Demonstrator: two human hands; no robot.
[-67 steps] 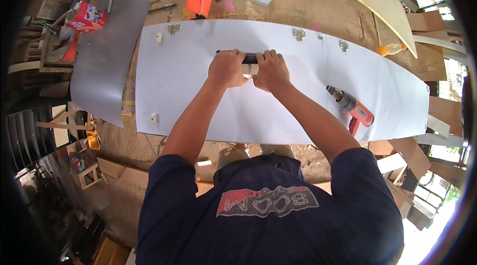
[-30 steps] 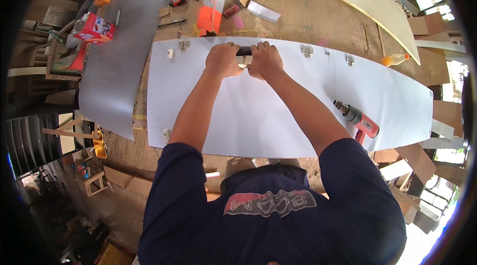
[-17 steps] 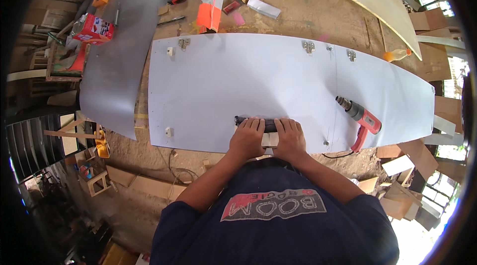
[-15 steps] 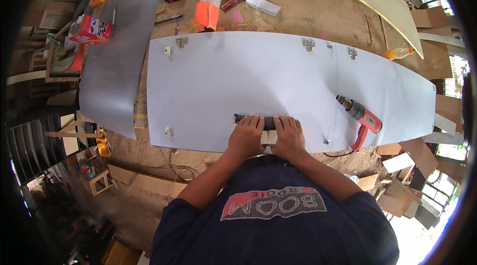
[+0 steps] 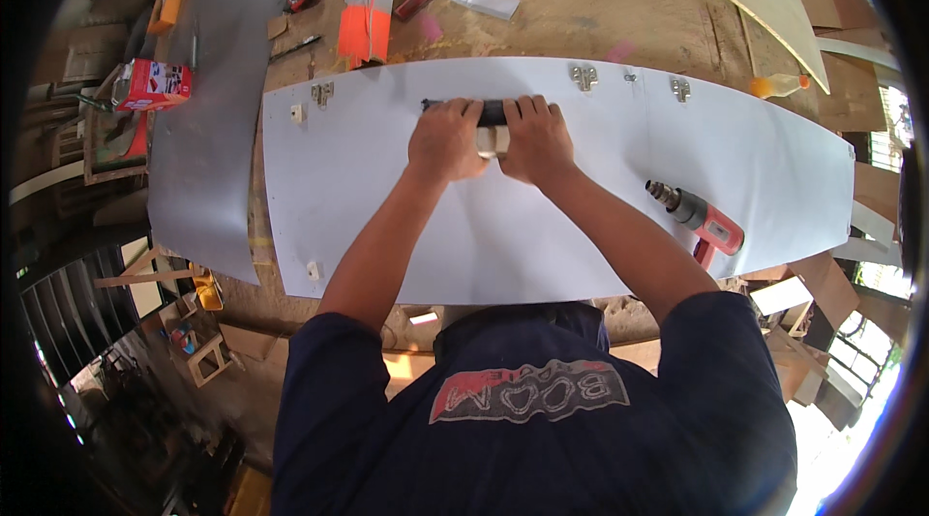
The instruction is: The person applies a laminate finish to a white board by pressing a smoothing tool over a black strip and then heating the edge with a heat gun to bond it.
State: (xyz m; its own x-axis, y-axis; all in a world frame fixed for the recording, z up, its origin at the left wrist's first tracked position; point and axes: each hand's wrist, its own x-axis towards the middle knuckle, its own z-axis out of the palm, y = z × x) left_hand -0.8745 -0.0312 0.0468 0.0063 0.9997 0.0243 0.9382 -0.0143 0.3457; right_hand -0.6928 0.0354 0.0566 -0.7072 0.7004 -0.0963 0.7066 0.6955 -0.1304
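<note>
Smoothing, apparently: block [image 5: 492, 117] is gripped by left hand [image 5: 445, 140] and right hand [image 5: 537, 140] near white panel [image 5: 358, 158] far edge; level pressure seems needed next.

We've got a smooth, slightly satiny white panel [image 5: 339, 177] here. Hinge [image 5: 584, 78] looks like shiny metal, and our table [image 5: 571, 27] looks matt and roughish.

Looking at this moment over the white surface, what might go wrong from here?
The heat gun lies on the white surface close to the right forearm; a sideways swing might knock it.
The block, held by the left grip and right grip, is near the far edge and might slip over if pushed farther.
Moved to the right along that edge, it might catch the metal hinge.
</note>
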